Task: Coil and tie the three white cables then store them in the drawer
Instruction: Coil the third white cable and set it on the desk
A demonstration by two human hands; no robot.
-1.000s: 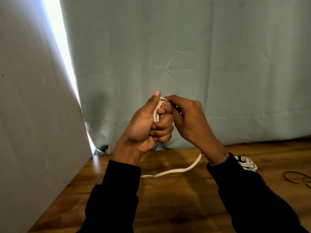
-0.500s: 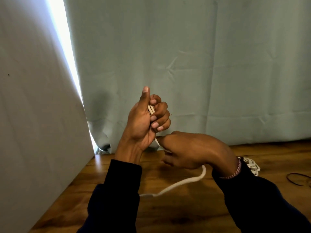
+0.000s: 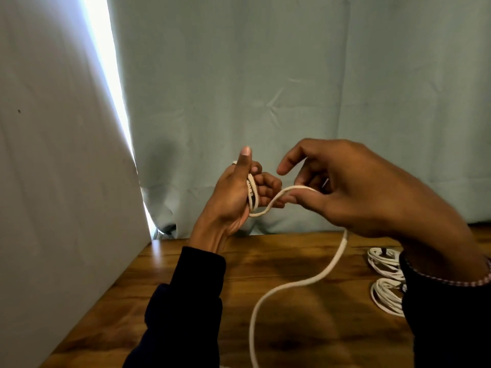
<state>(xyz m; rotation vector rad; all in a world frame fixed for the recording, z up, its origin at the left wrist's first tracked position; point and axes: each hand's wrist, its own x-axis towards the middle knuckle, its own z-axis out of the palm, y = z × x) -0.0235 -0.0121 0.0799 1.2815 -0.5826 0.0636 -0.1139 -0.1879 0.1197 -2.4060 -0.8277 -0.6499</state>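
Since half a second ago the right hand (image 3: 364, 192) has risen from low beside the left wrist to the level of the left hand (image 3: 239, 197), carrying the cable (image 3: 322, 274) up and across; judged from this, another turn is being laid onto the coil and winding is under way, with tying yet to come. The left hand is curled shut around the coil (image 3: 252, 192), thumb upright, several white loops showing between palm and fingers. The right hand is partly open: index finger raised and free, thumb and lower fingers pinched on the cable a short way from the coil. From that pinch the free length drops to the table (image 3: 292, 261) and runs off the bottom edge. Two coiled bundles (image 3: 385, 277) lie on the table at right, partly behind the right sleeve; whether they are tied cannot be told. No drawer is in view.
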